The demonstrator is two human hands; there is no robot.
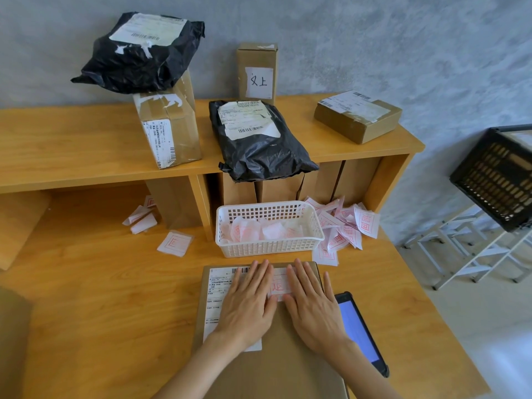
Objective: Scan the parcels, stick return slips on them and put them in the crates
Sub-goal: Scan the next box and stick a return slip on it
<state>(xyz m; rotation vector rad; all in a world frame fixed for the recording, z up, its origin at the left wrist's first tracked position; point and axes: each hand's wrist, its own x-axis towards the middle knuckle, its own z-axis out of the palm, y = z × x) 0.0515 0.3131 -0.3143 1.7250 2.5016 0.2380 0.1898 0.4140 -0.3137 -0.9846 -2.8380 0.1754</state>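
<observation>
Your left hand (250, 300) and right hand (312, 308) lay flat with fingers straight, side by side, pressing a return slip (280, 283) onto the brown parcel (276, 367) on the worktop (95, 300). A phone-like scanner (361, 332) lay at 3 o'clock, touching the parcel's edge. At 12 o'clock stood a white basket (269, 246) of slips. A black crate (498, 180) sat far out at 2 o'clock.

Four cardboard parcels (276, 341), two black bag parcels (259, 139), one white basket (267, 246), one black crate (498, 180).
</observation>
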